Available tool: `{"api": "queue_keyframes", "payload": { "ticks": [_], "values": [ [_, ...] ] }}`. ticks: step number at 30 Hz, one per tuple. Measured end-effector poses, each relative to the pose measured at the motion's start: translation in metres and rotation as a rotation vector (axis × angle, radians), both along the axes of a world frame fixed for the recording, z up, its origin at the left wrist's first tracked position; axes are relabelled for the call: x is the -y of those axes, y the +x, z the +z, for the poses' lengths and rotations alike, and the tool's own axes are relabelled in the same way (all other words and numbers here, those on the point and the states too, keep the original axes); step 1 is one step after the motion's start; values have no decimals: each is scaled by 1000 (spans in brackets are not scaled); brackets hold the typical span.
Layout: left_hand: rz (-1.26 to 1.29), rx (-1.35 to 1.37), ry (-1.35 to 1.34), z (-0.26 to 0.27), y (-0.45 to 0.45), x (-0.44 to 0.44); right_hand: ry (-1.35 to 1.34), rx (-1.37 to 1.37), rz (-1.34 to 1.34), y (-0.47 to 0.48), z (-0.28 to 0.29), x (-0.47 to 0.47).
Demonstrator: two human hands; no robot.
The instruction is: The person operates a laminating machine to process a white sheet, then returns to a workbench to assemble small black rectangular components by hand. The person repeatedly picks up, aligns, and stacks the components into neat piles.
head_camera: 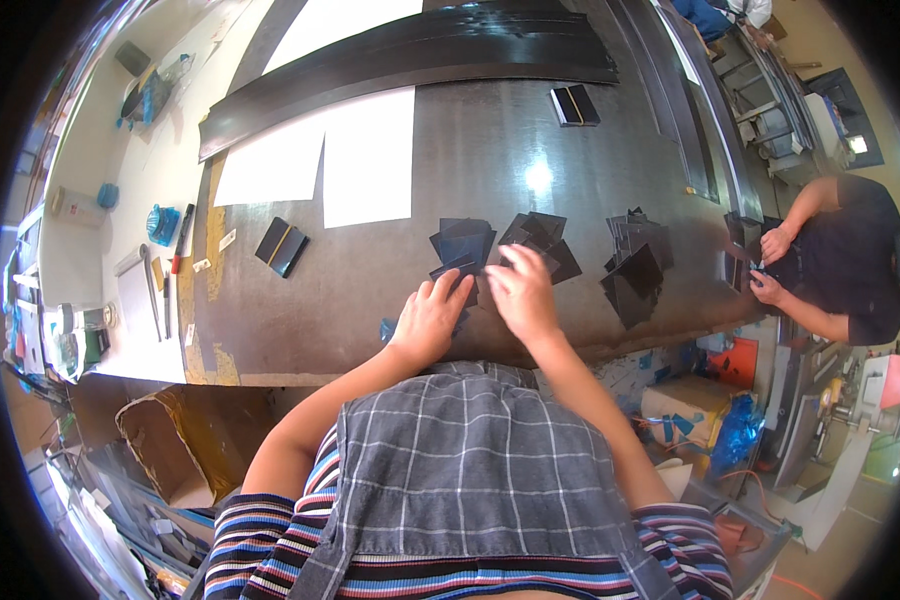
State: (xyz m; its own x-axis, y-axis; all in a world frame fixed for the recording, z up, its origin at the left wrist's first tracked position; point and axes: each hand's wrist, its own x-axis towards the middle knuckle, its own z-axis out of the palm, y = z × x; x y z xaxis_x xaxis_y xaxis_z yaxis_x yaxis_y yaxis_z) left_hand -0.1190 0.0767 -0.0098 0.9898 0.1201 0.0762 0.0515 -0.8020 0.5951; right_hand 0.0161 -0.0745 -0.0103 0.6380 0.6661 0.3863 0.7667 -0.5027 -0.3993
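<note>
Small black rectangular sheets lie on the dark worktop in loose, fanned piles. My left hand (429, 315) is at the near edge of one pile (461, 238), its thumb and fingers on a few dark sheets (456, 267). Just right of it, my right hand (523, 294) hovers at a second pile (536, 232), fingers apart and no sheet visible between them. A third, taller heap of black sheets (636, 262) lies farther right. What lies beneath my palms is partly hidden.
Banded black stacks lie at left (282, 247) and far right (574, 105). White sheets (369, 157) and long black strips (420, 64) cover the back. A red-capped marker (184, 238) and tape dispenser (163, 225) sit left. A co-worker (832, 255) works at right.
</note>
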Motion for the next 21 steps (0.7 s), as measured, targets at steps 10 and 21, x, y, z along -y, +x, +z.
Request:
{"api": "queue_keyframes", "payload": {
  "ticks": [10, 21],
  "values": [
    [-85, -35, 111, -4, -13, -15, 12, 109, 332, -23, 9, -17],
    [-102, -10, 83, -2, -12, -14, 71, -8, 86, -17, 1, -20]
  ]
}}
